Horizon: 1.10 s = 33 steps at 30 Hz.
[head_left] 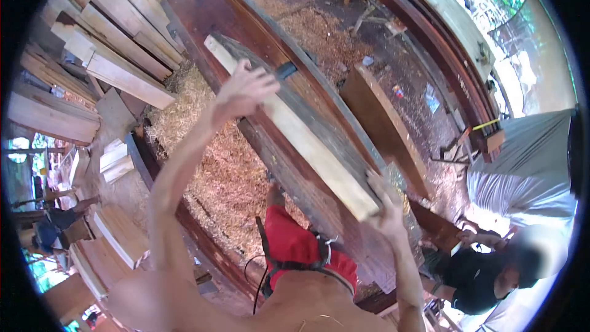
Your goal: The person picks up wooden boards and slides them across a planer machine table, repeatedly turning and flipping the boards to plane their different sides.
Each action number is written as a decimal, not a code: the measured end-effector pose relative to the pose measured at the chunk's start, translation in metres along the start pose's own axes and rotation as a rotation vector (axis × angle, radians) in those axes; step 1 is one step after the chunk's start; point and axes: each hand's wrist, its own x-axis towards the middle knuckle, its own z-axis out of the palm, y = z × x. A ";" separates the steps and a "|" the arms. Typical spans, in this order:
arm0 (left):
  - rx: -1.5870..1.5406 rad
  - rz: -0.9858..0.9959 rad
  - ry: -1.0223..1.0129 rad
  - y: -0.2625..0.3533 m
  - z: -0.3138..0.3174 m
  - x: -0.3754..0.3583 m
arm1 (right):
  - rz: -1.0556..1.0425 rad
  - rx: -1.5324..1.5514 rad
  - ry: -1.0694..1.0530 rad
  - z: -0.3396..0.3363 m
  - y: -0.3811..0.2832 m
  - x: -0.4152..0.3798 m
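Observation:
A long wooden plank (313,154) with a pale planed edge and a grey, weathered face lies along the dark reddish workbench (215,6). Toward its far end, my left hand (246,89) reaches over the pale edge, its fingers bent across the wood. My right hand (386,206) grips the near end, fingers on the grey side and palm by the corner. Between the hands the pale edge faces up toward me. A small dark object (286,71) sits on the bench just beyond my left hand.
Wood shavings (215,190) cover the ground beside the bench. Boards (132,77) are stacked at the left. A brown board (387,129) stands right of the bench, near long dark beams (442,55). Another person (485,276) is at the lower right, and one more (52,227) at the far left.

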 end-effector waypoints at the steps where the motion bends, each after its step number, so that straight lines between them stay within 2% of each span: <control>1: -0.071 0.009 0.093 0.033 -0.001 -0.003 | -0.003 -0.059 -0.019 -0.016 0.000 -0.035; 4: 0.008 0.044 0.029 0.144 -0.025 -0.003 | 0.041 -0.122 -0.042 -0.060 0.000 -0.137; 6: -0.179 -0.025 0.047 0.213 -0.021 -0.010 | 0.034 -0.259 -0.089 -0.087 0.001 -0.196; 7: -0.177 -0.014 0.032 0.243 -0.002 -0.016 | 0.046 -0.246 -0.083 -0.098 0.002 -0.215; 9: -0.273 -0.103 0.262 0.303 0.040 -0.026 | -0.005 -0.436 -0.355 -0.118 -0.006 -0.247; 11: -0.426 -0.219 0.188 0.346 0.053 -0.035 | 0.029 -0.378 -0.407 -0.111 0.007 -0.275; 12: -0.495 -0.358 0.084 0.365 0.056 -0.032 | 0.010 -0.390 -0.434 -0.109 0.011 -0.283; 13: -0.559 -0.427 0.170 0.377 0.065 -0.032 | 0.003 -0.403 -0.464 -0.104 0.016 -0.289; 14: -0.657 -0.444 0.154 0.384 0.058 -0.028 | -0.096 -0.517 -0.453 -0.098 0.030 -0.300; 15: -0.628 -0.458 0.065 0.396 0.052 -0.029 | -0.220 -0.628 -0.457 -0.090 0.049 -0.316; 17: -0.712 -0.460 -0.174 0.404 0.052 -0.034 | -0.232 -0.581 -0.546 -0.066 0.083 -0.341; 18: -0.710 -0.441 -0.178 0.396 0.071 -0.032 | -0.215 -0.583 -0.538 -0.051 0.095 -0.344; 20: -0.706 -0.506 -0.042 0.404 0.117 -0.036 | -0.251 -0.624 -0.452 -0.029 0.120 -0.356; 21: -0.739 -0.606 -0.024 0.403 0.135 -0.024 | -0.257 -0.632 -0.441 -0.020 0.131 -0.360; 22: -0.623 -0.767 -0.009 0.407 0.157 -0.010 | -0.298 -0.601 -0.425 -0.015 0.137 -0.361; 23: -0.431 -0.935 -0.168 0.413 0.152 0.017 | -0.226 -0.551 -0.562 -0.010 0.140 -0.360; 24: -0.323 -1.001 -0.117 0.414 0.170 0.031 | -0.169 -0.507 -0.705 -0.005 0.145 -0.356; 25: -0.339 -1.046 -0.110 0.414 0.166 0.045 | -0.251 -0.475 -0.700 0.000 0.149 -0.353; 26: -0.347 -1.106 -0.095 0.422 0.192 0.047 | -0.153 -0.400 -0.737 0.004 0.146 -0.354; 27: -0.218 -1.133 -0.025 0.432 0.207 0.052 | -0.043 -0.333 -0.775 0.010 0.145 -0.356; 28: -0.257 -1.155 -0.056 0.433 0.204 0.057 | -0.086 -0.320 -0.773 0.019 0.150 -0.360; 30: -0.263 -1.195 -0.116 0.432 0.195 0.065 | -0.025 -0.155 -0.620 0.039 0.167 -0.371; 31: -0.252 -1.212 -0.122 0.434 0.192 0.064 | -0.087 -0.209 -0.500 0.061 0.180 -0.383; 32: -0.267 -1.198 -0.129 0.434 0.192 0.065 | -0.101 -0.200 -0.502 0.070 0.186 -0.383; 33: -0.283 -1.185 -0.135 0.432 0.194 0.065 | -0.153 -0.254 -0.404 0.079 0.190 -0.377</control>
